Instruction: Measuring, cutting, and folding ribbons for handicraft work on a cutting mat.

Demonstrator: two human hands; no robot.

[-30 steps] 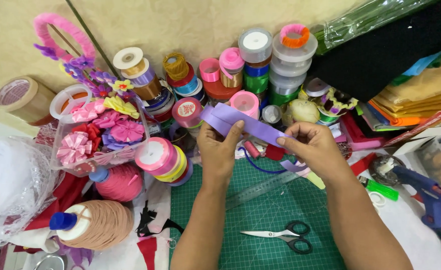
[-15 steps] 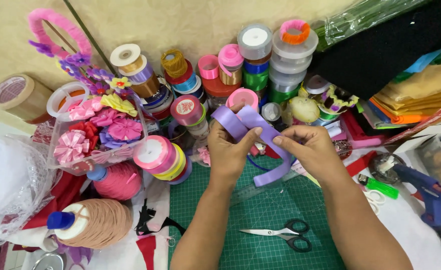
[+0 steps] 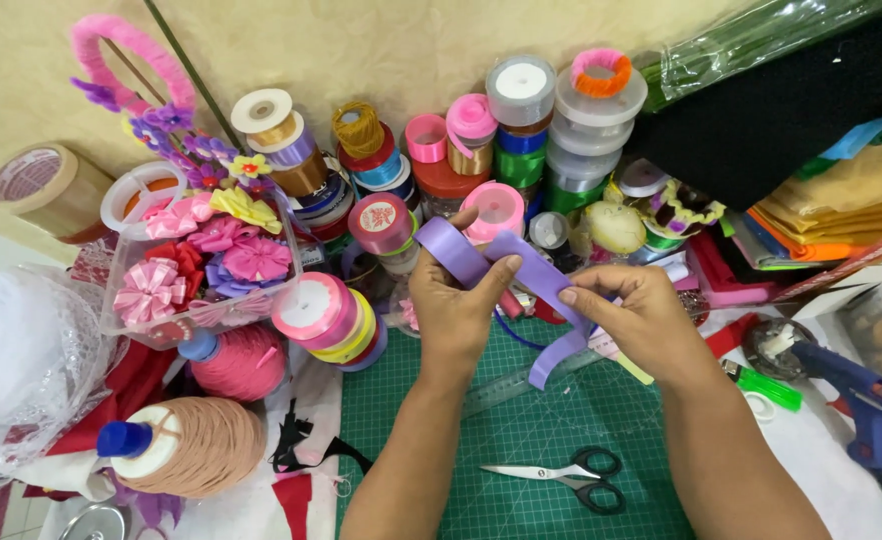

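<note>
left hand (image 3: 451, 305) pinches the lavender ribbon (image 3: 506, 262) at its fold, thumb up against the loop; right hand (image 3: 629, 318) grips the same strip just beside it, fingers closed over the band, with the free tail hanging below toward the green cutting mat (image 3: 521, 440). judged step: folding the ribbon into a loop. next move likely calls for a firm pinch at the crossing while the tail is brought round. scissors (image 3: 561, 477) lie below both wrists, untouched; blue glue gun (image 3: 866, 400) sits well right of the right hand.

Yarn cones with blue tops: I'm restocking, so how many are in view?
2, both left of the green cutting mat: a pink yarn cone below the clear box of ribbon flowers, a peach yarn cone nearer. Clutter may hide more.
</note>
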